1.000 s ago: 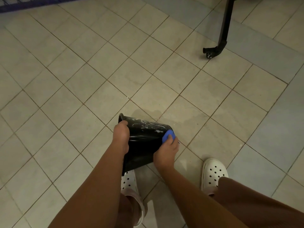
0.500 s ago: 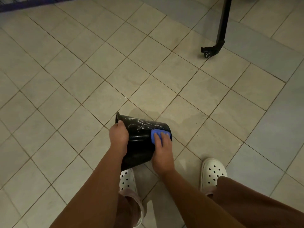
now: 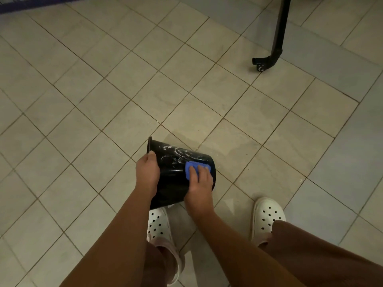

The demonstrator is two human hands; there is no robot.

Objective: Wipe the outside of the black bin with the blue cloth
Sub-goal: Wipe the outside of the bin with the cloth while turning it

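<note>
The black bin (image 3: 173, 160) is tipped on its side just above the tiled floor, with its open mouth to the left and its base to the right. White soapy streaks mark its upper wall. My left hand (image 3: 147, 172) grips the rim at the mouth, its fingers hidden behind the edge. My right hand (image 3: 201, 181) presses the bunched blue cloth (image 3: 189, 168) against the outer wall near the base, fingers laid flat over it. Most of the cloth lies under those fingers.
My feet in white perforated clogs stand below the bin, one (image 3: 158, 224) right under it and one (image 3: 267, 216) to the right. A black metal leg with a caster (image 3: 266, 63) stands at the far right. A purple edge (image 3: 20, 5) crosses the top left corner.
My right hand has slid the cloth from the base edge leftward onto the bin's side wall, and its fingers have flattened over it. The left hand has kept its hold on the rim.
</note>
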